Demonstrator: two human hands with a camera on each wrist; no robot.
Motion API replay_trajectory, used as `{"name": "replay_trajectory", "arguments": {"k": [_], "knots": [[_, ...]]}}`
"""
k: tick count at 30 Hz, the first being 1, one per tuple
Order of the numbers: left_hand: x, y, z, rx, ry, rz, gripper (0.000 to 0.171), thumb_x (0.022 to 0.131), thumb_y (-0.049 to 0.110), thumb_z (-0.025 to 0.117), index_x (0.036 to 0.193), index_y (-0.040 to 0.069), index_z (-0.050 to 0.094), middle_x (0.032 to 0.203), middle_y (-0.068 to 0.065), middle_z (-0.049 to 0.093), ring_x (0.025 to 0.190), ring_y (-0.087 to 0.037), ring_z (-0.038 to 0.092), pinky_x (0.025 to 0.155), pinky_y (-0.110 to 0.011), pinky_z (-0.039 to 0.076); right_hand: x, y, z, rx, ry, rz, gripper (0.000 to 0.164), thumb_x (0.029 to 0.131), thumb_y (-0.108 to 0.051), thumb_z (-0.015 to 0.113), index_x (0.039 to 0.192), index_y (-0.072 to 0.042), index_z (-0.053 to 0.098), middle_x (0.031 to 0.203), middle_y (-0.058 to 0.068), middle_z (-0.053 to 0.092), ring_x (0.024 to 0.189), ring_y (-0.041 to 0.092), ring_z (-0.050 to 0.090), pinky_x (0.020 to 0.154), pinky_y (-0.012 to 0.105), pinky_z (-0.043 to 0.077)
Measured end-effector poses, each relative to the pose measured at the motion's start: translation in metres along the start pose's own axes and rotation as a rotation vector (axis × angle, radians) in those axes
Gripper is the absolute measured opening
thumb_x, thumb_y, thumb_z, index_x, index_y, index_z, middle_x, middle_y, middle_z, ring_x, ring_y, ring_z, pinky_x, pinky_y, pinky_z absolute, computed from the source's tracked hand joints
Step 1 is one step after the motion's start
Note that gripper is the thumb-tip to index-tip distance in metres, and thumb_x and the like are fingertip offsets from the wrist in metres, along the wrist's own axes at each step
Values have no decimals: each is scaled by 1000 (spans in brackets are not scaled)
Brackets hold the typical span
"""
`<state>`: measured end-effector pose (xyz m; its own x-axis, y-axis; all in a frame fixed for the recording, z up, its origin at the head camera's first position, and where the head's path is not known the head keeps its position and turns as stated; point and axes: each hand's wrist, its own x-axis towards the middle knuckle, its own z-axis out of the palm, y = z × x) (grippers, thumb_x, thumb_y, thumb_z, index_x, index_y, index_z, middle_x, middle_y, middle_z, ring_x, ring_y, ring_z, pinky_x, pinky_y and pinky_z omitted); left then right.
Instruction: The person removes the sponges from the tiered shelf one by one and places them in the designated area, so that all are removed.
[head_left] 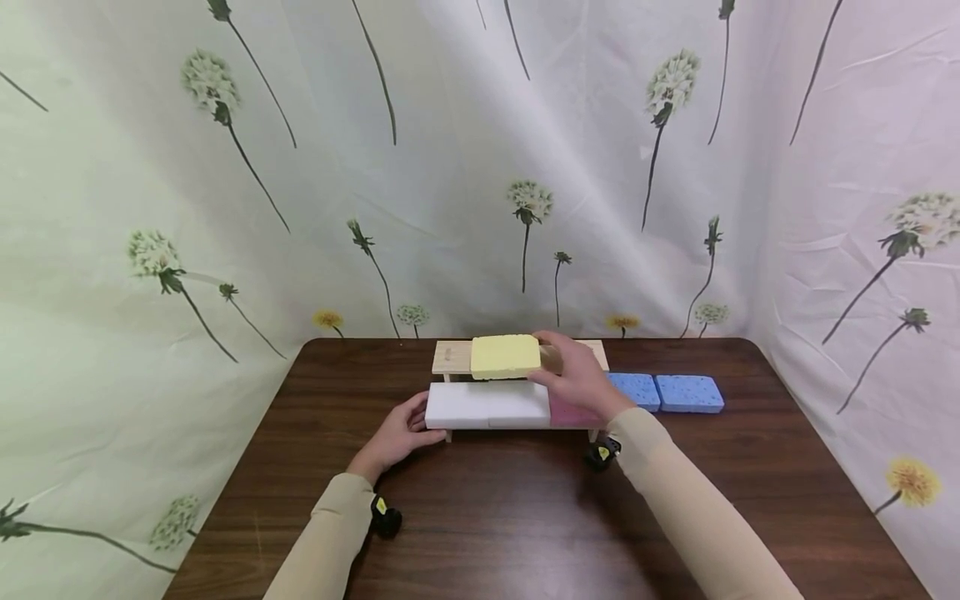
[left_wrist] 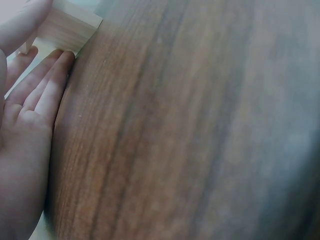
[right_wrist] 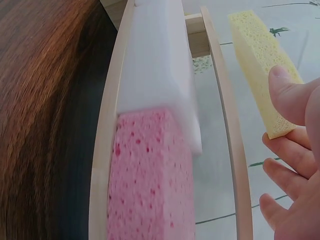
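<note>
My right hand (head_left: 577, 375) pinches a yellow sponge (head_left: 506, 357) by its right end, thumb on one side and fingers on the other. The sponge is held over the back shelf of a small wooden rack (head_left: 452, 357). Along the rack's front shelf lie white foam blocks (head_left: 457, 405) end to end, with a pink sponge (right_wrist: 140, 175) at their right, partly hidden by my right forearm in the head view. My left hand (head_left: 397, 432) is at the rack's left end, its fingers extended against the wood (left_wrist: 70, 25) in the left wrist view.
Two blue sponges (head_left: 633, 390) lie side by side on the dark wooden table (head_left: 480, 517), just right of the rack. A white curtain (head_left: 450, 167) with dandelion prints hangs behind the table and along both sides.
</note>
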<state>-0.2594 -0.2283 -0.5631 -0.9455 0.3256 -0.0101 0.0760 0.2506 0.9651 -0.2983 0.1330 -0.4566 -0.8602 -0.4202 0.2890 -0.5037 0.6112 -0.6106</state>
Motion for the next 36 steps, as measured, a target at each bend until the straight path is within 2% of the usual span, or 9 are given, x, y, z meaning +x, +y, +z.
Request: {"name": "replay_trajectory", "arguments": {"k": [9, 20, 30, 36], "knots": [[0, 0, 1, -2, 6, 9, 84, 91, 8, 84, 159, -3, 37, 158, -27, 46, 145, -39, 48, 115, -40, 47, -10, 7, -10, -27, 50, -14, 64, 91, -25, 85, 147, -10, 57, 142, 11, 65, 134, 32, 60, 114, 52, 48], [-1, -1, 1, 12, 9, 13, 83, 91, 8, 84, 159, -2, 37, 157, -27, 47, 145, -39, 48, 115, -38, 48, -25, 15, -27, -36, 108, -20, 63, 89, -21, 88, 145, -11, 59, 138, 12, 68, 127, 36, 63, 106, 57, 52], [-1, 0, 0, 11, 12, 11, 83, 91, 10, 84, 159, -1, 38, 157, -26, 47, 144, -39, 49, 115, -40, 48, -37, 23, -40, -23, 95, 28, 64, 91, -18, 86, 146, -9, 57, 141, 15, 66, 131, 37, 60, 106, 59, 51], [0, -1, 1, 30, 20, 13, 83, 90, 12, 86, 158, 0, 39, 157, -24, 48, 145, -37, 49, 115, -41, 47, -44, 30, -45, -30, 101, 35, 63, 91, -19, 86, 147, -10, 57, 141, 15, 65, 128, 38, 62, 99, 60, 55]]}}
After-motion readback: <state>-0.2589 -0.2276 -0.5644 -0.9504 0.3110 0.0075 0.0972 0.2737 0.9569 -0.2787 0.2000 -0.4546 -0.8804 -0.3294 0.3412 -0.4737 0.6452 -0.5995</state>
